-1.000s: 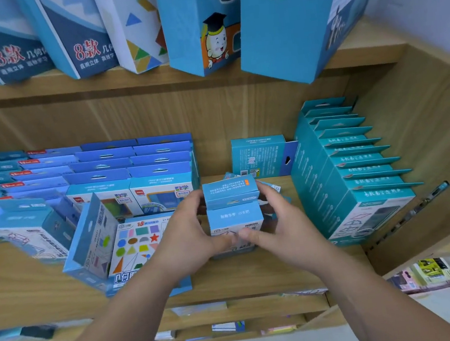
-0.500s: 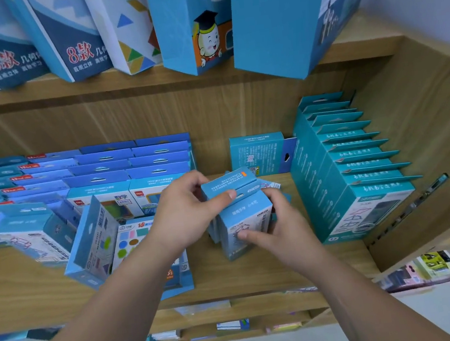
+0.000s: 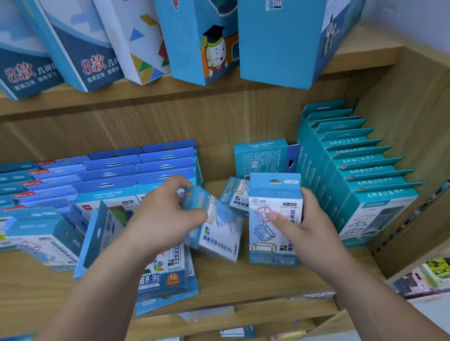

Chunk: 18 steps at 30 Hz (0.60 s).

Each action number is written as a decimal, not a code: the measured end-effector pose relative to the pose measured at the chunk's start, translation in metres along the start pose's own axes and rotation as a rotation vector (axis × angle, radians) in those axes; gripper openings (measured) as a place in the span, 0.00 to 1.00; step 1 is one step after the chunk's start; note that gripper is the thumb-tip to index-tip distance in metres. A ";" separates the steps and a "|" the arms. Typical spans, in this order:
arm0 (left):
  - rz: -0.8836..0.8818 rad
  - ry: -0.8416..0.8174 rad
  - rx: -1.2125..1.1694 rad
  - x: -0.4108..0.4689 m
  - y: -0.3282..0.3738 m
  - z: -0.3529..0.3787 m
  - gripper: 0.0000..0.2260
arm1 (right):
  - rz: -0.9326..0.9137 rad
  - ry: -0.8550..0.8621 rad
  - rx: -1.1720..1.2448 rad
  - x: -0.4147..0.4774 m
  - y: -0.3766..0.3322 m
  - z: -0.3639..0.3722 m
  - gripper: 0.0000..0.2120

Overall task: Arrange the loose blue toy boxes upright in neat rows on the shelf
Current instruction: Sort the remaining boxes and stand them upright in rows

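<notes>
I get a single view, the wide-angle head camera. It faces forward and steeply down into the shelf (image 3: 233, 291) from close in. The left hand (image 3: 164, 220) and right hand (image 3: 307, 225) sit mid-frame, and the upper shelf (image 3: 68, 100) runs across the top.

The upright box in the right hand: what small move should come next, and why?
Probably slide the upright box against the teal row: the right hand holds it vertical near that row, while the left hand grips a tilted box.
</notes>
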<state>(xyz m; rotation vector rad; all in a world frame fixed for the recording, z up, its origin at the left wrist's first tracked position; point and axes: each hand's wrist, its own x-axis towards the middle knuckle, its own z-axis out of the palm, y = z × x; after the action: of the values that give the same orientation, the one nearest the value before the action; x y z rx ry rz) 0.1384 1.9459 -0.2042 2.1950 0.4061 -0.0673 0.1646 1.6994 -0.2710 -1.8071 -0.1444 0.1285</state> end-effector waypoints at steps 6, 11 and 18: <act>-0.010 0.258 -0.448 -0.013 -0.013 0.021 0.20 | 0.136 0.065 0.358 -0.003 -0.010 0.006 0.11; -0.122 0.020 -0.893 -0.023 -0.024 0.052 0.33 | 0.255 0.024 0.599 0.002 -0.016 0.020 0.14; -0.021 -0.099 -0.688 -0.024 -0.030 0.048 0.30 | 0.274 -0.078 0.602 0.009 -0.014 0.011 0.14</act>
<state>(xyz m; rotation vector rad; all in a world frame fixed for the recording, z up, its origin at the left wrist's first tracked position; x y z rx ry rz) 0.1108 1.9184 -0.2519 1.5032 0.3331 -0.0391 0.1717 1.7146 -0.2606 -1.2122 0.0843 0.3938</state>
